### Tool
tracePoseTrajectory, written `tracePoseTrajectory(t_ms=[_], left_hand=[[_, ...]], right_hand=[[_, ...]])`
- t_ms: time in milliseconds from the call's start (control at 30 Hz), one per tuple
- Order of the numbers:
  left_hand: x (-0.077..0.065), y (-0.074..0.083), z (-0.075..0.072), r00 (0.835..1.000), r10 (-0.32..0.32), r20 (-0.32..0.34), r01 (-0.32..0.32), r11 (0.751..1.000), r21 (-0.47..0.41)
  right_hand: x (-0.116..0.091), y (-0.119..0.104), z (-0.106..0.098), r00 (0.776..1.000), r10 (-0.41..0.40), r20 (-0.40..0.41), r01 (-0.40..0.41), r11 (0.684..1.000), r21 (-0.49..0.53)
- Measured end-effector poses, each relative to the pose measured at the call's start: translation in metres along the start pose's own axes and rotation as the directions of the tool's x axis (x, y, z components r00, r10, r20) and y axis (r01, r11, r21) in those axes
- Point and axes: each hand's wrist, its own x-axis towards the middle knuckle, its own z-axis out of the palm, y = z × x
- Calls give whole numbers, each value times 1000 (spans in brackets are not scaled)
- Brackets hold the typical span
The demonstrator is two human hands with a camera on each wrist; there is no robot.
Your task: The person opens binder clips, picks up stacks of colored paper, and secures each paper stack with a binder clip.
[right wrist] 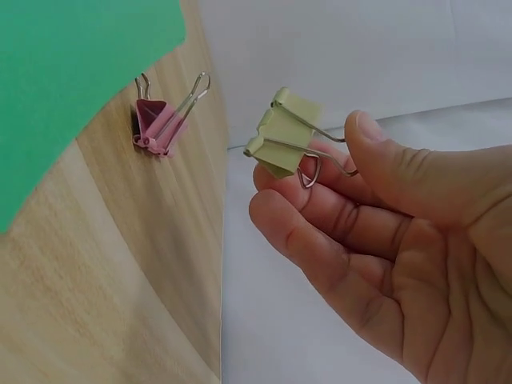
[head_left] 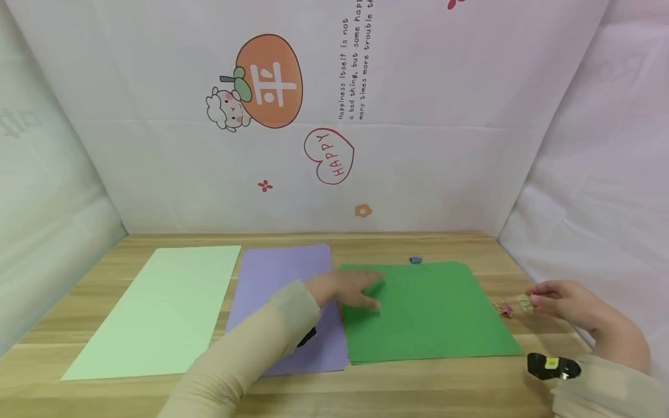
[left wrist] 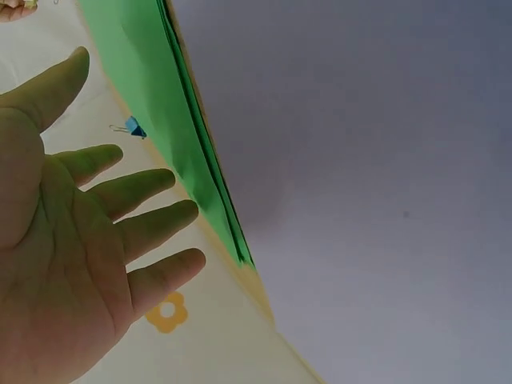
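My right hand [head_left: 567, 305] pinches a yellow binder clip [right wrist: 284, 132] by its wire handles, between thumb and fingers, at the right side of the table. Just left of it a pink binder clip [right wrist: 160, 128] lies on the wood beside the green paper stack [head_left: 428, 313]. My left hand [head_left: 352, 288] is over the left edge of that stack, its fingers spread and holding nothing. In the left wrist view its palm [left wrist: 64, 264] shows with the fingers apart. A blue binder clip [head_left: 415, 260] lies behind the green stack.
Purple paper [head_left: 287, 261] lies under my left forearm, left of the green stack. Farther left is light green paper [head_left: 157, 307]. A printed white cloth [head_left: 418, 145] hangs behind the wooden table [head_left: 418, 386], with white cloth at both sides.
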Motion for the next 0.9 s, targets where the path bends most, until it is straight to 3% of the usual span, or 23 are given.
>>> tracePoseTrajectory(t_ms=[100,300,467,700,900], left_hand=[[2,-1,-2,1000,-3,-5,2,999,-32],[8,-2,-2,999,-49,-24,49,999,-6],[16,-4,-1,995,-92,-33,93,994,59],[30,-3,-3,991,-91,-100,109,974,200],[36,0,-7,985,-130,-109,153,958,243]], right_hand=[[1,-3,1,1000,-21,2,21,1000,-15],[2,-8,4,998,-70,-10,69,996,-52],[4,-11,4,999,-51,-11,50,997,-60],[7,-15,5,998,-59,-13,57,995,-79],[8,-18,6,999,-46,-25,44,996,-72]])
